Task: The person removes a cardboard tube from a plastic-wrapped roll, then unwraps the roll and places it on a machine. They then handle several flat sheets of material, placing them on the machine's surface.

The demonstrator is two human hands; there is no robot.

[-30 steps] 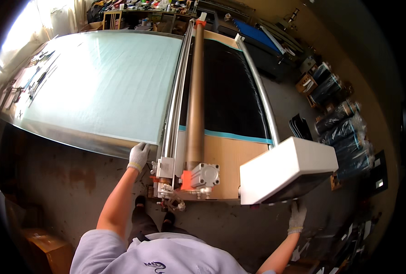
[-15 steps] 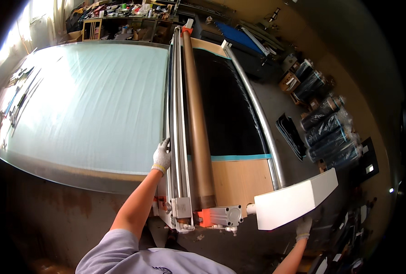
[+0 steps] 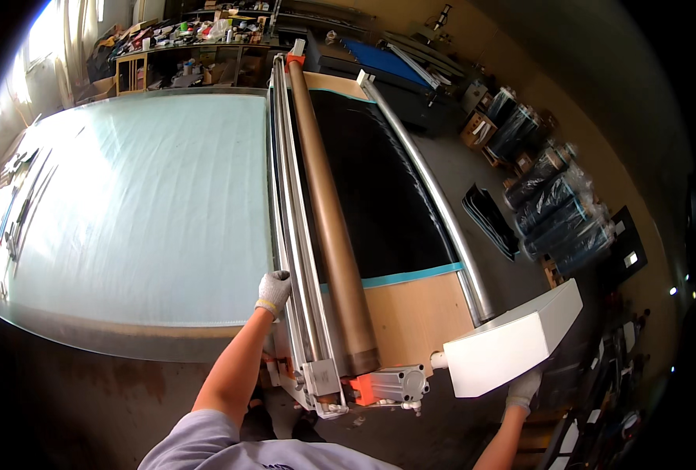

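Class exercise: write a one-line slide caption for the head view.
Gloved left hand rests on the roller machine's metal rails; gloved right hand sits under its white end housing.

Long silver rails run away from the viewer along the right edge of a pale surface, a brown roller lying parallel just beside them. The gloved left hand rests on the rails near their close end. A white box sits at the machine's near right corner, the gloved right hand touching its underside.

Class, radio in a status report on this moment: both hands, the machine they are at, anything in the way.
Left gloved hand on the long silver metal rail. Right gloved hand under the white box housing; grip hidden. Brown roller bare; nothing across it.
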